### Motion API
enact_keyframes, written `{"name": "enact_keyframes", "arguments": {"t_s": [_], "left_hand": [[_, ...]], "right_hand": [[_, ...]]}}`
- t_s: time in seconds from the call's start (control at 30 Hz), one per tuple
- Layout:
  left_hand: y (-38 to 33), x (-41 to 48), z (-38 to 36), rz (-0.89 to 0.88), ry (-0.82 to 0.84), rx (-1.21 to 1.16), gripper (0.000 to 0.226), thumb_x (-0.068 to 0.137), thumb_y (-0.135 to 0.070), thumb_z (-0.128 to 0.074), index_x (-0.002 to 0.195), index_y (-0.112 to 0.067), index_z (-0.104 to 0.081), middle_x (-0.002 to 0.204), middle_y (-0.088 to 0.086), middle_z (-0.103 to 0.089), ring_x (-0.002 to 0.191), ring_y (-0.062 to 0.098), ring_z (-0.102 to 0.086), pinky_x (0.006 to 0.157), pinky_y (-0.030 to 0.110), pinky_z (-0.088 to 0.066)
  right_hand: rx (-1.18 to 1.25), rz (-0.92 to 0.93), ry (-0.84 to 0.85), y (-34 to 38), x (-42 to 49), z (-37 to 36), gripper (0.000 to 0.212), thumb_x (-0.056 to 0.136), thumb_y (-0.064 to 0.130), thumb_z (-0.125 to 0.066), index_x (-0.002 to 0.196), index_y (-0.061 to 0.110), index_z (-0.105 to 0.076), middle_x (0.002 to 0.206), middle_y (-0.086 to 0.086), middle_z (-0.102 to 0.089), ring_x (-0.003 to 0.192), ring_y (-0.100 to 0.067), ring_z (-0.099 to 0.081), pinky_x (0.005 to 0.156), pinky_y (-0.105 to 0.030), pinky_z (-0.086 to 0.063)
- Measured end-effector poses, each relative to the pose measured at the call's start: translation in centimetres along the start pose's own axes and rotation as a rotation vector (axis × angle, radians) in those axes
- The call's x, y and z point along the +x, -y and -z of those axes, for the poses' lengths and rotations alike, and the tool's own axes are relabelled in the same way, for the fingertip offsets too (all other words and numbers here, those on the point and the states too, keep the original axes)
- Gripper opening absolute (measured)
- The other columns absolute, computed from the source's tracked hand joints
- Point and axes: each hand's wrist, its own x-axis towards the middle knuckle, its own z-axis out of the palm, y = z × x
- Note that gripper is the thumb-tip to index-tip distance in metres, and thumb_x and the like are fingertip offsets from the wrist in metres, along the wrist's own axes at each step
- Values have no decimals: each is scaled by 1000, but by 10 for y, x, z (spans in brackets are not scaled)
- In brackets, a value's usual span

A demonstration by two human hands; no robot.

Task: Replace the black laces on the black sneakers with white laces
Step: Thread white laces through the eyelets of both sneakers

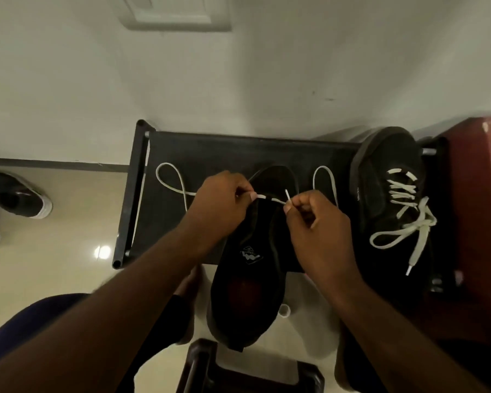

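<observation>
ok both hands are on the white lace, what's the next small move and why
Probably thread the aglet sticking up from the right hand into an eyelet of the middle sneaker: it shows no crossings yet, and the left hand pinches the white lace alongside.

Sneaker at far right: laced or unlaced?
Laced. A white lace crisscrosses the sneaker and ends in what looks like a bow, with one tip hanging loose.

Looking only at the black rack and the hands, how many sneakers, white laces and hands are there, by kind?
Sneakers: 2 (middle sneaker, right sneaker)
White laces: 2 (loose lace, tied lace)
Hands: 2 (left hand, right hand)
Total: 6
</observation>
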Motion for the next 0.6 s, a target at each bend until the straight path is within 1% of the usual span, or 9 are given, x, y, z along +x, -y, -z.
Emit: {"name": "enact_keyframes", "arguments": {"t_s": [0.13,0.17,0.23,0.3,0.33,0.43,0.47,0.53,0.6], "left_hand": [[0,2,-3,41,40,8,13,96,-27,-61,89,-17,-65,98,-1,-55,85,9,-53,69,17,-37],[-1,2,-4,40,40,9,16,96,-27,-60,89,-14,-64,98,-1,-55,86,11,-54,72,20,-39],[-4,1,-7,30,43,38,19,99,-27,-56,94,-10,-64,101,2,-54,91,15,-56,77,25,-40],[-8,-2,-7,33,38,52,18,101,-24,-52,100,-8,-61,106,6,-52,94,18,-54,79,26,-39],[-9,-3,-7,35,19,33,17,101,-23,-51,101,-8,-60,106,7,-54,94,19,-55,78,26,-38],[-11,-7,-3,15,-24,-25,12,99,-17,-52,100,-11,-62,101,5,-61,92,17,-58,75,26,-41],[-11,-7,-2,-1,-18,-20,12,98,-17,-54,100,-11,-64,99,3,-62,91,16,-59,75,25,-42],[-11,-8,-2,-30,-3,21,11,95,-20,-60,100,-12,-66,97,0,-60,91,15,-59,75,24,-42],[-11,-8,-5,-22,-5,62,13,93,-23,-63,99,-12,-66,99,2,-60,90,17,-59,74,26,-43]], "right_hand": [[-44,-14,47,4,8,5,5,95,18,-65,92,21,-67,80,14,-67,78,6,-63,64,-7,-48],[-61,-11,65,6,9,7,6,95,19,-65,91,21,-68,78,13,-67,75,4,-63,61,-9,-48],[-86,8,82,7,10,11,8,95,20,-64,89,22,-67,75,10,-67,66,0,-63,57,-14,-48],[-69,-9,83,7,7,14,9,96,19,-64,88,22,-67,75,8,-68,62,-3,-62,57,-20,-49],[-34,-24,76,7,3,16,9,96,19,-64,88,22,-67,77,7,-69,64,-4,-64,59,-23,-51],[195,-59,-39,10,-9,24,8,96,14,-62,91,18,-67,82,-3,-72,74,-18,-70,69,-37,-60],[277,-46,-104,10,-12,29,8,96,12,-61,93,16,-67,83,-5,-73,77,-21,-71,72,-38,-61],[386,-20,-223,9,-16,40,8,96,10,-62,97,15,-68,86,-4,-74,84,-19,-72,77,-35,-60],[468,-38,-257,6,-20,45,13,95,7,-64,98,18,-70,87,-2,-74,87,-18,-72,81,-30,-58]]}}
